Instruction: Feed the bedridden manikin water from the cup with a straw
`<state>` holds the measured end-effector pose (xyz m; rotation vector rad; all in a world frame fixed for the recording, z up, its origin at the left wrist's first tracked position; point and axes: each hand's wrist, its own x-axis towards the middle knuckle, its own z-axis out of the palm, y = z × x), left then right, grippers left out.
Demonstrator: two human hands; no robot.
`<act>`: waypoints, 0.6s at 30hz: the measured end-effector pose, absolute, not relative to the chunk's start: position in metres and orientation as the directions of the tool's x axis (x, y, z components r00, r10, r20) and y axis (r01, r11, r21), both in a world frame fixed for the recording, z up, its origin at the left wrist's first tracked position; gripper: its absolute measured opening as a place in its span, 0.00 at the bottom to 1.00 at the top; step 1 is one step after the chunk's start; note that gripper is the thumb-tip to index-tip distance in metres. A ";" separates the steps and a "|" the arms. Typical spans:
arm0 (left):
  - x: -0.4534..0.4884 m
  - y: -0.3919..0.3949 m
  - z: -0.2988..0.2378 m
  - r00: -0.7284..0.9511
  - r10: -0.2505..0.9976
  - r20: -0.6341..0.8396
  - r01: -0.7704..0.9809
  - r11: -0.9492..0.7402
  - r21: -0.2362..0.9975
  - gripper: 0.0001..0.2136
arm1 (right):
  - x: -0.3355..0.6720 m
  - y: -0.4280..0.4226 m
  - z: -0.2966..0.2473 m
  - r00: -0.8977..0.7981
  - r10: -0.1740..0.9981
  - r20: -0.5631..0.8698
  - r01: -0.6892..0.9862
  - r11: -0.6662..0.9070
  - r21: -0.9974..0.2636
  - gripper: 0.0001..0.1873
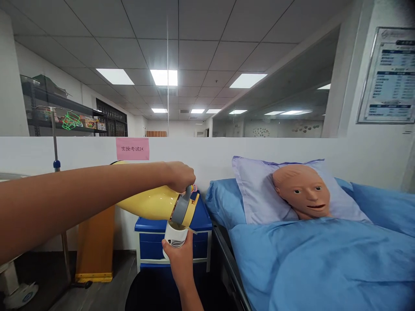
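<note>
It's a nursing training room: manikin (303, 192) tucked in bed (227, 259), drip stand (56, 164) left, pink exam-area sign (132, 149) up!

The left hand (180, 176) tips a big yellow jug (151, 204) by its gray handle (188, 192), over a white cup (173, 236). The right hand (182, 257) holds the cup. Nearby, a doll's head (303, 190) rests on a pale purple pillow (254, 190).

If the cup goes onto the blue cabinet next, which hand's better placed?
Probably the right hand: it already holds the white cup in front of the blue cabinet; the left hand is occupied, gripping the tilted yellow flask by its handle.
</note>
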<state>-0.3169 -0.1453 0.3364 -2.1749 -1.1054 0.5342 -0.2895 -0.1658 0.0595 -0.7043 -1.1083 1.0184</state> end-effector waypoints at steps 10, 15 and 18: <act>-0.351 -0.102 0.304 0.667 0.735 -0.124 0.542 -0.592 -0.596 0.07 | -0.303 -0.138 0.022 0.110 0.933 0.341 -0.284 0.359 -0.889 0.27; -0.431 -0.047 0.286 0.558 0.814 0.164 0.798 -0.471 -0.376 0.09 | -0.307 -0.111 -0.012 0.174 0.962 0.209 -0.214 0.245 -0.946 0.29; -0.483 -0.012 0.269 0.253 0.840 0.481 0.960 -0.278 -0.020 0.12 | -0.297 -0.104 -0.027 0.077 0.981 0.176 -0.177 0.188 -0.966 0.24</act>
